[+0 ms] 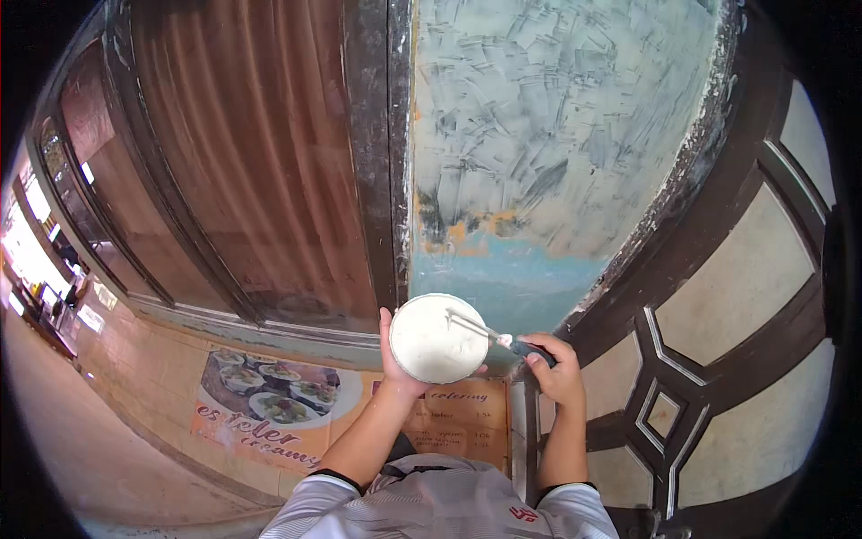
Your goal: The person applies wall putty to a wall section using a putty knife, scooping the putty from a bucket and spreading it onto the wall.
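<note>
Low in front of the wall, my left hand [400,374] holds up a round bowl [452,381] from beneath and from its left side. Smooth white putty [424,341] covers the inside of the bowl. My right hand [560,366] is closed round the dark handle of a putty knife [483,330]. Its thin metal end reaches left over the bowl and touches the putty, where a small mark shows. A white smear sits where metal meets handle. The fingers under the bowl are mostly hidden.
Ahead is a wall panel [561,117] with streaky white putty over grey, and bare blue paint [503,278] lower down. A dark-framed curtained window [260,153] stands left, a dark panelled door [736,287] right. A printed banner [269,404] lies on the tiled floor.
</note>
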Demonstrator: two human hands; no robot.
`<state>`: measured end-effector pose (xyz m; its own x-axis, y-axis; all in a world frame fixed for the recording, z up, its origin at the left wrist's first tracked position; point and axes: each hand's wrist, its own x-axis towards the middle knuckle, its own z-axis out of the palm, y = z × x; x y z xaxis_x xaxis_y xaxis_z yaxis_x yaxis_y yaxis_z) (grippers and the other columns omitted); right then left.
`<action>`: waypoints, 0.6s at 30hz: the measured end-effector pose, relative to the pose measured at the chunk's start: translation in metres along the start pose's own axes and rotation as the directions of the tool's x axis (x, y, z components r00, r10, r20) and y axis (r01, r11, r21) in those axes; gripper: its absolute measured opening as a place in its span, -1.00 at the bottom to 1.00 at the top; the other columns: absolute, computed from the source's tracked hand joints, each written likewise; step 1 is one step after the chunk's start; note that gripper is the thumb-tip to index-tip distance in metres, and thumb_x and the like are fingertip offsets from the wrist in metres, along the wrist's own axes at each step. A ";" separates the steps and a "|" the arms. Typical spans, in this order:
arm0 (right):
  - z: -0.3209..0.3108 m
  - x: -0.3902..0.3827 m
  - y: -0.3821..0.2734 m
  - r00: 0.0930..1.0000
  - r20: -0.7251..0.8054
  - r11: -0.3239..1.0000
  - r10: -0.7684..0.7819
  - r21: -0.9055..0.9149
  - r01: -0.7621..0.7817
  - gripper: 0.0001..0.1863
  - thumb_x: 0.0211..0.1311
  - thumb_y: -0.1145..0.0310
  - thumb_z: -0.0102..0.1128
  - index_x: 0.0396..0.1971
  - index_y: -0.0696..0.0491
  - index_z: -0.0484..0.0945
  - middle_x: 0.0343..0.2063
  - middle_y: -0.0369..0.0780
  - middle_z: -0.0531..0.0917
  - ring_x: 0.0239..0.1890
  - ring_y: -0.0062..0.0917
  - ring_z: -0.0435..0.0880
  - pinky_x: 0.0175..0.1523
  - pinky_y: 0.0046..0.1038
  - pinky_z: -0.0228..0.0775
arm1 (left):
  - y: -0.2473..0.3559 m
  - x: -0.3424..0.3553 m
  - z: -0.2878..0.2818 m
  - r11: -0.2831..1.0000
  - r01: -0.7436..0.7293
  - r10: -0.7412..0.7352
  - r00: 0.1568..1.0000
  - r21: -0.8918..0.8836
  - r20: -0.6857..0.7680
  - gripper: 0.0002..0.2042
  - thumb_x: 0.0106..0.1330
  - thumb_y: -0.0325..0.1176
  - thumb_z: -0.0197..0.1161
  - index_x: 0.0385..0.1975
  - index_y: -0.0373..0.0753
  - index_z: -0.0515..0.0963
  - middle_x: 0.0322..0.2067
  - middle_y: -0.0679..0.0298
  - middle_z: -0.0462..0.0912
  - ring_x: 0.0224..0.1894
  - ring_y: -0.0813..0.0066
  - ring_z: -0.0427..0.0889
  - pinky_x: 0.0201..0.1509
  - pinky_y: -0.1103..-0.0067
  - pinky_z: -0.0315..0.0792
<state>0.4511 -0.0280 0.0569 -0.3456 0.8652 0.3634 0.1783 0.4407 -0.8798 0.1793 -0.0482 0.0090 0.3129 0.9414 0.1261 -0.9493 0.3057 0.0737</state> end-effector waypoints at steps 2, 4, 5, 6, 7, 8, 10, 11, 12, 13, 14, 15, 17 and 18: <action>0.002 0.009 -0.009 0.966 0.032 0.957 -0.258 -0.131 0.259 -0.65 0.04 0.59 0.34 -0.10 0.19 0.70 -0.27 -0.11 0.66 -0.24 -0.32 0.67 -0.08 -0.38 0.52 | 0.006 0.000 -0.001 0.999 0.007 -0.004 0.997 -0.041 0.072 0.06 0.23 0.64 -0.18 0.52 -0.12 0.16 0.50 -0.11 0.15 0.43 -0.49 0.19 0.22 -0.63 0.08; 0.006 0.012 -0.021 0.955 0.013 0.934 -0.298 -0.203 0.294 -0.65 0.00 0.61 0.36 -0.12 0.17 0.72 -0.25 -0.12 0.65 -0.22 -0.31 0.66 -0.07 -0.38 0.51 | 0.012 0.003 0.002 1.000 -0.001 0.001 0.998 0.003 0.065 0.05 0.23 0.64 -0.18 0.53 -0.11 0.16 0.51 -0.10 0.14 0.44 -0.47 0.18 0.24 -0.62 0.06; 0.007 0.014 -0.024 0.941 -0.003 0.905 -0.338 -0.275 0.324 -0.65 -0.05 0.62 0.37 -0.15 0.16 0.73 -0.23 -0.13 0.64 -0.20 -0.30 0.65 -0.07 -0.37 0.51 | 0.014 0.004 0.004 0.999 -0.007 0.004 0.998 0.046 0.058 0.05 0.23 0.64 -0.18 0.53 -0.10 0.15 0.51 -0.10 0.13 0.46 -0.46 0.17 0.25 -0.62 0.05; 0.009 0.015 -0.023 0.928 -0.037 0.880 -0.371 -0.334 0.338 -0.62 -0.14 0.63 0.41 -0.20 0.09 0.75 -0.20 -0.16 0.61 -0.16 -0.29 0.58 -0.07 -0.36 0.47 | 0.016 0.007 0.004 0.999 0.005 -0.009 0.997 0.053 0.079 0.05 0.23 0.64 -0.20 0.53 -0.10 0.15 0.52 -0.09 0.13 0.46 -0.43 0.18 0.24 -0.62 0.07; 0.010 0.017 -0.024 0.927 -0.042 0.877 -0.373 -0.341 0.338 -0.62 -0.14 0.63 0.41 -0.20 0.09 0.75 -0.20 -0.16 0.61 -0.16 -0.29 0.58 -0.07 -0.36 0.47 | 0.018 0.010 0.007 0.999 0.011 -0.016 0.996 0.053 0.084 0.05 0.23 0.64 -0.20 0.53 -0.10 0.15 0.52 -0.09 0.13 0.46 -0.43 0.18 0.24 -0.62 0.07; 0.011 0.018 -0.026 0.914 -0.053 0.845 -0.402 -0.406 0.348 -0.62 -0.16 0.63 0.42 -0.21 0.07 0.76 -0.18 -0.18 0.61 -0.17 -0.30 0.55 -0.09 -0.35 0.45 | 0.020 0.013 0.010 0.997 0.010 -0.017 0.996 0.079 0.084 0.05 0.23 0.65 -0.21 0.53 -0.10 0.15 0.51 -0.09 0.14 0.46 -0.42 0.18 0.24 -0.61 0.08; 0.015 0.024 -0.028 0.888 -0.070 0.798 -0.454 -0.475 0.370 -0.62 -0.17 0.63 0.43 -0.24 0.02 0.77 -0.15 -0.22 0.61 -0.20 -0.31 0.48 -0.13 -0.35 0.40 | 0.026 0.018 0.013 0.997 0.007 -0.017 0.991 0.076 0.130 0.06 0.23 0.66 -0.24 0.53 -0.10 0.15 0.50 -0.09 0.16 0.46 -0.41 0.21 0.24 -0.60 0.11; 0.018 0.028 -0.030 0.886 -0.073 0.795 -0.458 -0.479 0.372 -0.62 -0.17 0.63 0.43 -0.24 0.02 0.77 -0.15 -0.22 0.61 -0.20 -0.31 0.48 -0.13 -0.35 0.40 | 0.030 0.019 0.013 0.997 0.010 -0.020 0.991 0.078 0.135 0.06 0.23 0.66 -0.24 0.53 -0.10 0.15 0.50 -0.09 0.16 0.46 -0.41 0.21 0.24 -0.60 0.11; 0.021 0.032 -0.031 0.874 -0.090 0.782 -0.477 -0.499 0.375 -0.63 -0.17 0.64 0.43 -0.25 0.02 0.78 -0.15 -0.22 0.61 -0.20 -0.31 0.47 -0.14 -0.36 0.40 | 0.034 0.021 0.014 0.990 -0.009 -0.009 0.992 0.141 0.125 0.05 0.24 0.65 -0.25 0.54 -0.09 0.14 0.51 -0.08 0.16 0.45 -0.41 0.21 0.25 -0.59 0.11; 0.022 0.033 -0.032 0.864 -0.106 0.767 -0.493 -0.522 0.373 -0.64 -0.17 0.64 0.44 -0.26 0.02 0.78 -0.15 -0.22 0.60 -0.20 -0.30 0.47 -0.14 -0.36 0.39 | 0.036 0.023 0.017 0.980 -0.024 0.001 0.993 0.199 0.116 0.05 0.24 0.65 -0.25 0.54 -0.08 0.14 0.51 -0.08 0.16 0.45 -0.41 0.22 0.25 -0.58 0.12; 0.022 0.034 -0.034 0.870 -0.102 0.769 -0.483 -0.524 0.366 -0.62 -0.08 0.62 0.45 -0.16 0.06 0.76 -0.14 -0.20 0.61 -0.15 -0.34 0.53 -0.07 -0.36 0.44 | 0.039 0.023 0.020 0.985 -0.003 -0.019 0.992 0.172 0.125 0.04 0.26 0.64 -0.27 0.55 -0.08 0.12 0.51 -0.07 0.15 0.45 -0.42 0.21 0.26 -0.57 0.13; 0.024 0.036 -0.034 0.870 -0.102 0.767 -0.483 -0.528 0.365 -0.62 -0.08 0.62 0.45 -0.16 0.06 0.76 -0.14 -0.20 0.61 -0.15 -0.34 0.53 -0.07 -0.36 0.44 | 0.041 0.024 0.024 0.985 -0.001 -0.021 0.992 0.171 0.128 0.04 0.26 0.64 -0.27 0.55 -0.08 0.12 0.51 -0.07 0.15 0.45 -0.42 0.21 0.26 -0.57 0.13; 0.030 0.040 -0.030 0.937 -0.195 0.938 -0.291 -0.253 0.239 -0.57 0.04 0.60 0.43 -0.01 0.11 0.69 -0.07 -0.15 0.62 -0.07 -0.37 0.60 0.02 -0.37 0.49 | 0.043 0.029 0.035 0.991 0.015 -0.038 0.984 0.132 0.173 0.04 0.27 0.64 -0.29 0.56 -0.08 0.09 0.52 -0.06 0.14 0.47 -0.42 0.19 0.25 -0.56 0.13; 0.029 0.044 -0.020 0.930 -0.155 0.925 -0.333 -0.247 0.290 -0.62 0.31 0.54 0.28 0.13 0.19 0.60 -0.04 -0.13 0.65 -0.04 -0.45 0.64 0.07 -0.41 0.51 | 0.044 0.030 0.041 0.992 0.016 -0.038 0.983 0.122 0.182 0.04 0.29 0.64 -0.36 0.53 -0.12 0.12 0.48 -0.10 0.20 0.41 -0.49 0.26 0.26 -0.49 0.23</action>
<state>0.4056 -0.0057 0.0820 -0.2376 0.6948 0.6788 0.2920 0.7176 -0.6322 0.1483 -0.0119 0.0569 0.3493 0.8873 0.3013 -0.9333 0.3009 0.1958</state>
